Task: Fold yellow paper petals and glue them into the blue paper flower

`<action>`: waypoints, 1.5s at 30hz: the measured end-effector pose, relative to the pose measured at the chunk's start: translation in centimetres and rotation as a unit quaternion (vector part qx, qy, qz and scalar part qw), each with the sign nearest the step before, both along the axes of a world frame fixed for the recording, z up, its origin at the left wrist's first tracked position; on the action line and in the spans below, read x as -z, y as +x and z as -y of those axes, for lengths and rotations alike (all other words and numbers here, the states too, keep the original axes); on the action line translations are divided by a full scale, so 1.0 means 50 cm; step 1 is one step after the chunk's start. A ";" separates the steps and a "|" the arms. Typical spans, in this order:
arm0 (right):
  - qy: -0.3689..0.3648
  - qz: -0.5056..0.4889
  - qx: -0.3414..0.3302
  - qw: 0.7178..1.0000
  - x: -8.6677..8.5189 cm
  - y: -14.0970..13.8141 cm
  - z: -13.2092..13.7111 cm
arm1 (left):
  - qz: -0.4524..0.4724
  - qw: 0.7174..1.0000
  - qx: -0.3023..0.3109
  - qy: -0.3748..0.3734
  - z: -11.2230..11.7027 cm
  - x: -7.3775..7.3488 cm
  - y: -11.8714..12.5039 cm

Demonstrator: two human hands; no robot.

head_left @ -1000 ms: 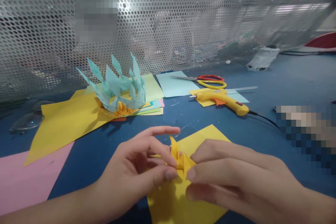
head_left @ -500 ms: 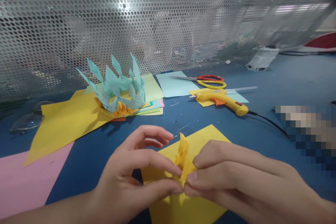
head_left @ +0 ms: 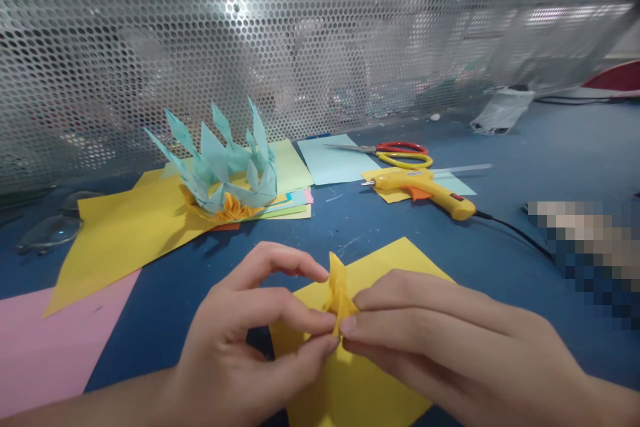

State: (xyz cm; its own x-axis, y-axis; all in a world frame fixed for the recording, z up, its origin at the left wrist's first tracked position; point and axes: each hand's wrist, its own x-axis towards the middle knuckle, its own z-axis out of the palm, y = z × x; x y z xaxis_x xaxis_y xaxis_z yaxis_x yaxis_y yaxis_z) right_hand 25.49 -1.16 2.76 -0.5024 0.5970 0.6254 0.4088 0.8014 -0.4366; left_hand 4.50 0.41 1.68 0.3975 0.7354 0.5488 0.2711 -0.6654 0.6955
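Observation:
A small folded yellow paper piece with a pointed tip stands between my two hands. My left hand pinches its lower left side between thumb and finger, the index finger curled near its tip. From the right, my right hand grips the lower part, thumb and fingers pressed together. Both hands are over a flat yellow paper sheet. A light blue folded paper crown stands farther back on the left, with an orange paper flower at its front.
Red-and-yellow-handled scissors lie on a light blue sheet. A yellow glue gun with a black cord rests on the right. Glasses, a pink sheet and a large yellow sheet lie left. A perforated metal screen stands behind.
Both hands and the folded yellow paper have shifted slightly left. The paper has turned a little, and my left index finger has come closer to its tip.

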 end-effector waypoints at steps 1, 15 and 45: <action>0.000 0.000 0.001 1.000 0.001 0.001 0.001 | -0.002 1.000 -0.003 0.005 0.000 0.000 0.001; -0.057 -0.052 0.011 0.997 0.015 -0.022 -0.001 | -0.090 0.991 -0.014 0.095 0.011 -0.010 -0.004; -0.120 -0.020 -0.004 0.993 0.009 -0.001 0.011 | -0.086 0.987 -0.005 0.139 0.019 0.018 0.003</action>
State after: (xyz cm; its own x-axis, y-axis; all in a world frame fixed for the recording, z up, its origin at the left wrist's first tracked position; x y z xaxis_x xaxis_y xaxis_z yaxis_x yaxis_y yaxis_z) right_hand 25.43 -1.69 2.31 -0.4858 0.7273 0.4848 0.3810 0.6753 -0.6315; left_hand 4.66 -0.55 0.79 0.4961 0.5710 0.6540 0.3771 -0.8203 0.4301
